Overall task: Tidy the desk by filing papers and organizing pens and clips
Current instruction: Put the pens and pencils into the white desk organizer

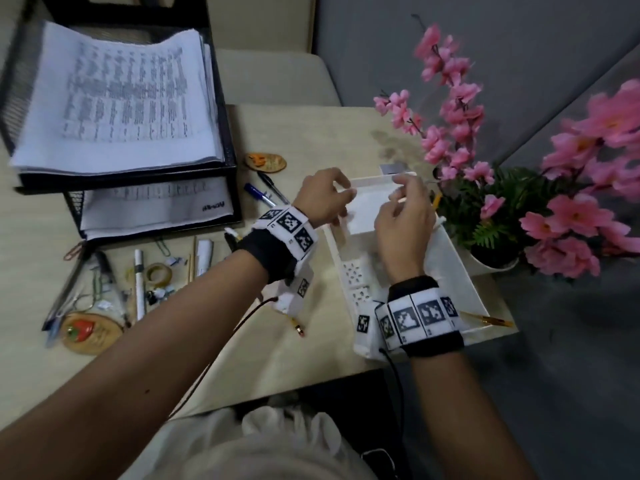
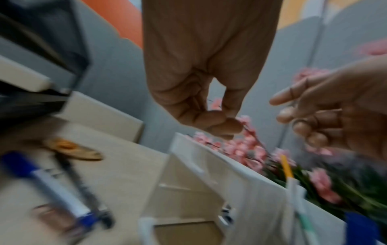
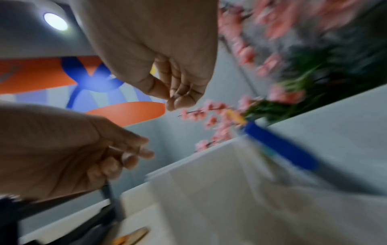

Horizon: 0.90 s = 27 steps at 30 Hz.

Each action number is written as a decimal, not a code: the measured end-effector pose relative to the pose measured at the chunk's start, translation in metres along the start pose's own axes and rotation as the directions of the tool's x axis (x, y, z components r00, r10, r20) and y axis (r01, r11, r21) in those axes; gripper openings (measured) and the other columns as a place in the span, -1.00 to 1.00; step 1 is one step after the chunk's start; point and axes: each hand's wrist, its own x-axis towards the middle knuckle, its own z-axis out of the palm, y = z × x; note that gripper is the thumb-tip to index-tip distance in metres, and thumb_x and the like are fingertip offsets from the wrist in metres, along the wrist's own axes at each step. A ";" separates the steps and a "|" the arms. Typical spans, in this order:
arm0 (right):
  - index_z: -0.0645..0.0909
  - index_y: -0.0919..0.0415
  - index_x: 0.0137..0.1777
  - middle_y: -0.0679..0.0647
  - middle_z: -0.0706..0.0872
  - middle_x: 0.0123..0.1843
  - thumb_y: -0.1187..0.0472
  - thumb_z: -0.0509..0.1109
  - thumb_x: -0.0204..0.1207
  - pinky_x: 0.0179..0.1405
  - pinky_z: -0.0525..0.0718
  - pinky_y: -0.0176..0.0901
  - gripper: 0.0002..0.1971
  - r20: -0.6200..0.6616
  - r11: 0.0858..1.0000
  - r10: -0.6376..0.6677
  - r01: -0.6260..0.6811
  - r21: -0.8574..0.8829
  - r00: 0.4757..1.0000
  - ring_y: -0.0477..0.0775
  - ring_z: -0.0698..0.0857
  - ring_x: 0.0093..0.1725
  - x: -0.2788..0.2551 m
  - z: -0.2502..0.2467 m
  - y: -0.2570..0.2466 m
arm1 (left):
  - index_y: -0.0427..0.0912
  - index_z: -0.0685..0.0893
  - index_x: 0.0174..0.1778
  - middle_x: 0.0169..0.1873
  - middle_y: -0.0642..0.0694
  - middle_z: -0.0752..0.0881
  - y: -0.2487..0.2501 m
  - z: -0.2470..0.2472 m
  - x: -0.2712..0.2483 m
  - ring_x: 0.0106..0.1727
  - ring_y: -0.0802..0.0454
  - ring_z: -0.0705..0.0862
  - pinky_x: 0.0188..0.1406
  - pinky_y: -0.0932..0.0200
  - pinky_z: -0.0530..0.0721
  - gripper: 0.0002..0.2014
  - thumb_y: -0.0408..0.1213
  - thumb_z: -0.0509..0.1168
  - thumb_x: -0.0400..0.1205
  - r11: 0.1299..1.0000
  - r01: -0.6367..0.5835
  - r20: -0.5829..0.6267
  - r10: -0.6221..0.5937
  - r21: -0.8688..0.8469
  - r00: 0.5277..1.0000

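Head view: papers (image 1: 121,98) in black tray (image 1: 227,133); white organizer (image 1: 464,271) w/ blue pen (image 3: 278,145), prob.

Black wristbands (image 1: 273,251), checkered marker tags (image 1: 415,317)

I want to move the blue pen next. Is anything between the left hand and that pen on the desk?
Nothing visible blocks it. The blue pen lies uncovered on the desk just left of the left hand, beside a black pen.

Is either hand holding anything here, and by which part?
Cannot be told. The left hand and right hand hover over the white organizer, fingertips pinched; a thin wiry shape at the right fingers may be a clip.
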 end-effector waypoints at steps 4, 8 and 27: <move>0.62 0.39 0.07 0.32 0.71 0.07 0.47 0.17 0.48 0.08 0.50 -0.07 -0.75 0.292 0.997 -0.071 0.065 0.030 0.954 0.30 0.65 0.10 0.006 0.077 -0.028 | -0.15 0.54 -0.32 -0.60 -0.03 0.65 -0.054 -0.051 -0.015 -0.84 0.28 0.50 -0.82 0.47 0.41 -0.81 -0.33 0.19 0.62 0.981 0.191 -0.099 -0.191 -0.009 0.976; 0.65 0.41 0.11 0.38 0.69 0.14 0.44 0.16 0.50 0.10 0.58 0.03 -0.72 0.581 0.963 0.005 0.153 -0.221 0.814 0.35 0.64 0.18 0.007 0.142 -0.024 | -0.10 0.51 -0.42 -0.86 0.09 0.57 -0.101 -0.093 -0.039 -0.83 0.29 0.49 -0.85 0.52 0.36 -0.71 -0.38 0.19 0.64 0.936 0.346 -0.130 -0.352 -0.069 0.927; 0.68 0.20 -0.20 0.15 0.67 -0.29 0.45 0.34 0.43 -0.34 0.67 -0.08 -0.84 0.747 0.909 0.281 -0.417 -0.006 0.602 0.13 0.63 -0.30 -0.047 0.119 -0.005 | -0.18 0.56 -0.14 -0.13 -0.18 0.64 -0.110 -0.078 -0.026 -0.08 -0.07 0.61 0.02 0.14 0.58 -0.72 -0.02 0.18 0.66 0.877 0.419 -0.053 -0.442 -0.233 0.895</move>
